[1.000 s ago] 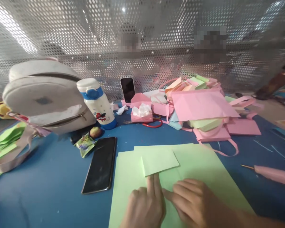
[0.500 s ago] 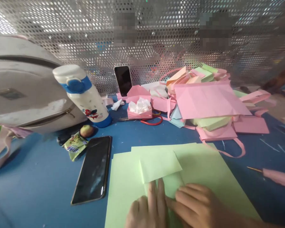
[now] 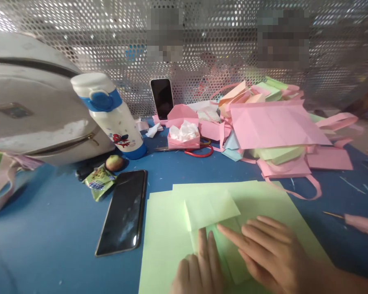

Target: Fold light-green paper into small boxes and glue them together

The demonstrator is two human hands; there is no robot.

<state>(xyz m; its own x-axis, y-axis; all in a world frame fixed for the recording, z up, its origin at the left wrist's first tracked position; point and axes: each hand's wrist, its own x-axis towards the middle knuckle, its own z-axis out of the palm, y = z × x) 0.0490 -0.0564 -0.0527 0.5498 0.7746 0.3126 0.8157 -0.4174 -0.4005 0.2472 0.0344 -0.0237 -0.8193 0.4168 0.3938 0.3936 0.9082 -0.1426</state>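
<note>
A folded piece of light green paper (image 3: 213, 210) lies on larger green sheets (image 3: 162, 232), its top flap turned down. My left hand (image 3: 199, 267) rests at its lower part, index and middle fingers stretched flat on the paper and the others bent. To the right, my right hand (image 3: 270, 249) reaches across with its index fingertip at the lower edge of the flap; the other fingers are half bent. Neither hand grips anything. Creases run lengthwise down the paper between the hands.
Left of the sheets lie a black phone (image 3: 122, 212), a snack packet (image 3: 99, 181) and a bottle (image 3: 116, 118) beside a backpack (image 3: 49, 110). Red-handled scissors (image 3: 199, 154) lie behind. Pink paper pieces (image 3: 279, 126) are heaped back right; a pointed pink-handled tool (image 3: 360, 224) lies right.
My right hand has moved up and right, its index finger now stretched to the flap's lower edge. My left fingers stay on the folded paper. The view has shifted slightly.
</note>
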